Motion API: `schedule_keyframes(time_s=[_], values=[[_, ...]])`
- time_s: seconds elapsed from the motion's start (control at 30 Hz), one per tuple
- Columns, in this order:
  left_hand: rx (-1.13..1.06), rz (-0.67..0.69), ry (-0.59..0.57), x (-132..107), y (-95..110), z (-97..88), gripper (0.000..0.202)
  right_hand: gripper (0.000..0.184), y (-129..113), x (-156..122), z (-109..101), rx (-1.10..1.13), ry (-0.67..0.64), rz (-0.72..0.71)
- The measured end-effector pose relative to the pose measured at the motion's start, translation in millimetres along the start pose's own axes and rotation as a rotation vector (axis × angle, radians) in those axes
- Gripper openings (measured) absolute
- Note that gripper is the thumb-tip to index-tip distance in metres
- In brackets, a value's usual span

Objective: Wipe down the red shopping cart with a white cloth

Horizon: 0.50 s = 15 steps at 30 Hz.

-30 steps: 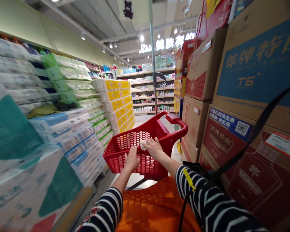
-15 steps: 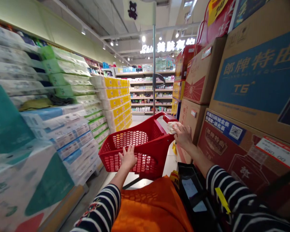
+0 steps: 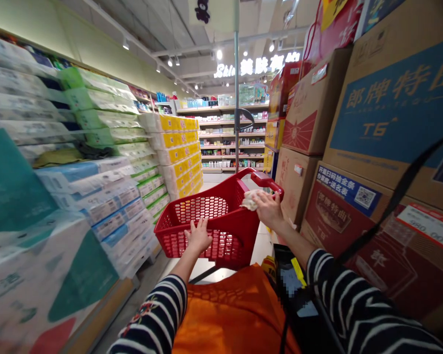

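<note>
A red shopping cart (image 3: 243,241) with a perforated basket stands sideways in front of me, its handle to the right. My left hand (image 3: 199,236) rests with fingers spread on the basket's near rim. Under my right hand (image 3: 268,209) is a crumpled whitish cloth (image 3: 250,200), pressed against the cart's upper rim below the handle. The fingers of that hand lie over the cloth and partly hide it. Orange fabric (image 3: 229,314) covers my lap at the bottom of the view.
Stacks of packaged tissue (image 3: 110,216) line the left side, with yellow-and-white packs (image 3: 180,157) farther on. Large cartons (image 3: 387,113) are piled close on the right. A black bag (image 3: 310,324) hangs by my right arm. Shelves of small goods (image 3: 231,132) stand at the back.
My right hand has moved left and slightly down with the cloth, from near the handle onto the basket's rim. My left hand stays on the near rim.
</note>
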<state>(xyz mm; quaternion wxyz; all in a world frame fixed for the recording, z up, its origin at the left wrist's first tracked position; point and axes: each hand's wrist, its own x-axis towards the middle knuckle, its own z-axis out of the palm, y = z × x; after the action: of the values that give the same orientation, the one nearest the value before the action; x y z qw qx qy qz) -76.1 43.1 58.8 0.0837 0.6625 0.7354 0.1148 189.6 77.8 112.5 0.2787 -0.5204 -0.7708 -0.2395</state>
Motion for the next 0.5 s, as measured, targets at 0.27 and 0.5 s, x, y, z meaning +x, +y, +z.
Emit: schedule_keyframes(time_s=[0.27,0.5], values=[[-0.033,0.000,-0.001,0,1,-0.6,0.072,0.036,20,1,-7,-0.051,0.048,0.097],[-0.244,-0.007,0.115,3,-4,4.7,0.067,0.037,-64,3,28,0.277,-0.028,-0.143]])
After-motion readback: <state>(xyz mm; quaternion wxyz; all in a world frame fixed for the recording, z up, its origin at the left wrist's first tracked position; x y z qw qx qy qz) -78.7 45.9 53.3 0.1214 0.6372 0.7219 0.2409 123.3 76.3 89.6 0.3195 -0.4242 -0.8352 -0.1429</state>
